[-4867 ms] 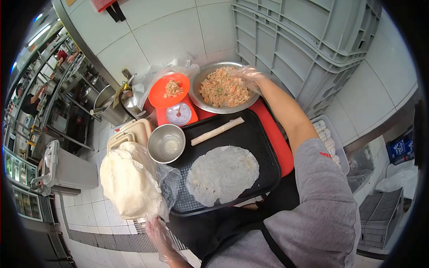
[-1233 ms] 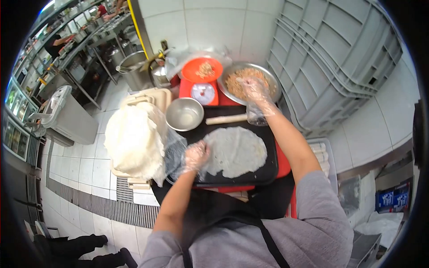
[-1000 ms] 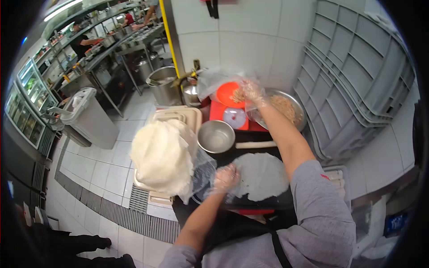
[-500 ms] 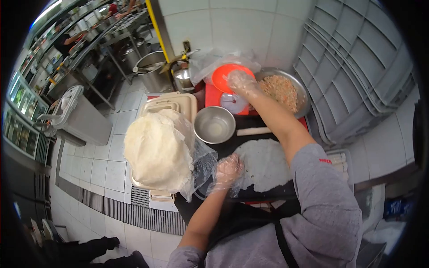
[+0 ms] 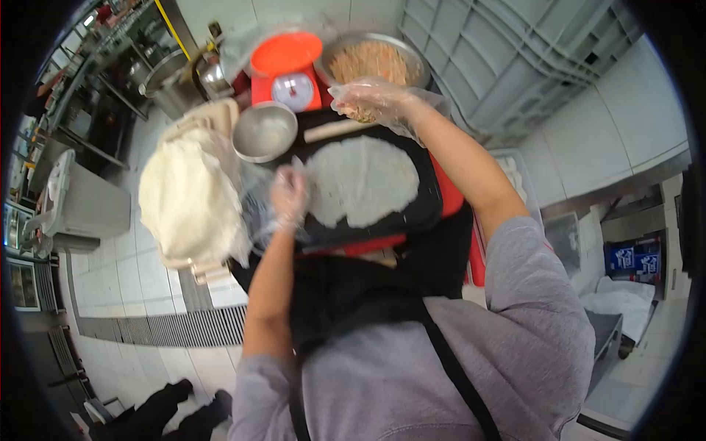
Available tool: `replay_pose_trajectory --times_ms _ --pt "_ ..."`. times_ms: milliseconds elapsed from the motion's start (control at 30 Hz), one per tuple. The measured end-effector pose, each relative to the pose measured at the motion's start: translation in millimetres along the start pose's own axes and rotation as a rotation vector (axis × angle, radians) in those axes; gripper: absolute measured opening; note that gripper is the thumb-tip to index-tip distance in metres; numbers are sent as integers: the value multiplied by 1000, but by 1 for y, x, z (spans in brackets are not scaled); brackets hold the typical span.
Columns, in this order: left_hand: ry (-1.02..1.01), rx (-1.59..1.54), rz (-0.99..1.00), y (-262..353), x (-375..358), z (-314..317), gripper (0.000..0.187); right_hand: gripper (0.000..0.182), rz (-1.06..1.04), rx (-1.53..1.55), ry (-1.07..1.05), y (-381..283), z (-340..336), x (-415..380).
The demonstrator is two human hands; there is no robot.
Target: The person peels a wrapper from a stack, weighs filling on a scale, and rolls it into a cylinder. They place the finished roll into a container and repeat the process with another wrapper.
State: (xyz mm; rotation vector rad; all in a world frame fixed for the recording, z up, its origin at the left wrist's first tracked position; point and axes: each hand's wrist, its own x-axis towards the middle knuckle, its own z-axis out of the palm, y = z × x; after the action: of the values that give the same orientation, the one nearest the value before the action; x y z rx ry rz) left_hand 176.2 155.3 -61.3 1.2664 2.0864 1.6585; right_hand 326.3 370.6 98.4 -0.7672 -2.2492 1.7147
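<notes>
My right hand (image 5: 379,103), in a loose clear plastic glove, is closed around a clump of shredded filling (image 5: 360,112). It hovers between the metal bowl of filling (image 5: 418,67) and a thin pale wrapper sheet (image 5: 360,180). The sheet lies flat on a black tray (image 5: 430,187). At the sheet's left edge is my gloved left hand (image 5: 288,192), its fingers closed; what they pinch, if anything, is hidden. A short white rolling pin (image 5: 338,131) lies behind the sheet. Beyond it stands a red kitchen scale (image 5: 285,90) with an orange dish (image 5: 287,53) on top.
A small steel bowl (image 5: 265,132) sits left of the scale. Further left, a tall stack of pale wrapper sheets (image 5: 190,198) rests on a beige lid (image 5: 213,114). Grey plastic crates (image 5: 515,59) stand at the back right. Another person's dark-clothed legs (image 5: 158,415) show at lower left.
My right hand has left the orange dish and come right and nearer, carrying filling. My left hand has lifted slightly and closed. The whole view has shifted with my head.
</notes>
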Motion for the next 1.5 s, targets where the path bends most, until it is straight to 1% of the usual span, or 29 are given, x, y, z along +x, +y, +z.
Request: replay_pose_trajectory --times_ms 100,133,200,233,267,333,367,400,433,467,500,567,633,700,733,767,833,867,900,933,1000,1100,1167,1233,1333,1400,1433,1467,1500 --pt "43 -248 -167 -51 11 3 19 41 -74 -209 -215 59 32 -43" --pt "-12 -358 -278 -49 13 -2 21 44 -396 -558 -195 73 31 -56" --pt "-71 -463 -381 -23 13 -13 22 29 -210 70 -75 106 31 -75" --pt "-59 -250 -248 -5 11 -13 23 23 -104 328 54 103 28 -89" --pt "-48 -37 -116 18 9 -14 25 23 -111 329 59 103 18 -97" --pt "-203 224 165 36 12 -10 26 20 71 6 368 108 4 -111" --pt "-249 321 351 26 16 -2 29 20 70 11 379 114 3 -116" --pt "-257 317 363 18 14 4 29 17 -53 -304 454 125 0 -120" --pt "-234 529 207 13 16 13 32 17 -178 -627 528 134 -5 -123" --pt "-205 736 49 13 21 20 36 12 -276 -501 591 144 -5 -128" --pt "-206 729 67 22 25 22 36 12 -277 -507 609 137 -3 -137" --pt "-378 669 -309 32 30 17 44 19 44 -284 613 127 3 -149" --pt "-459 642 -341 10 50 17 38 19 -24 -224 559 147 4 -151" --pt "-779 920 -117 -12 69 18 26 12 -19 -283 640 140 9 -160" --pt "-803 1104 312 -44 73 12 18 12 -22 -282 643 145 6 -159" --pt "-804 1106 314 -31 67 9 18 14 -14 -292 589 157 2 -159" --pt "-231 609 -31 32 39 -2 15 17 1 -294 526 164 8 -161" --pt "-182 544 139 70 26 0 20 17 -68 -396 549 157 15 -159" --pt "-226 378 411 52 25 9 28 17 -138 -499 569 151 22 -154" --pt "-374 347 370 63 14 19 28 18 -117 -503 540 155 31 -143" --pt "-528 310 553 103 -10 40 28 19 -235 -474 480 145 48 -133" --pt "-745 531 341 101 -14 54 28 22 -396 -499 364 124 64 -127" --pt "-723 502 352 83 -13 53 29 15 -478 -613 319 137 79 -111" --pt "-683 469 303 67 -13 46 30 14 -395 -722 340 155 88 -99" --pt "-633 447 193 34 -11 32 34 14 -587 -423 343 160 78 -101" --pt "-613 375 185 36 -15 16 39 22 -339 -424 253 163 60 -107" --pt "-600 301 176 37 -16 9 44 22 -345 -427 253 165 51 -111" --pt "-633 300 274 30 -12 -1 64 33 -329 -439 345 167 41 -116" --pt "-630 300 275 36 -10 -3 64 45 -311 -449 436 156 37 -122"
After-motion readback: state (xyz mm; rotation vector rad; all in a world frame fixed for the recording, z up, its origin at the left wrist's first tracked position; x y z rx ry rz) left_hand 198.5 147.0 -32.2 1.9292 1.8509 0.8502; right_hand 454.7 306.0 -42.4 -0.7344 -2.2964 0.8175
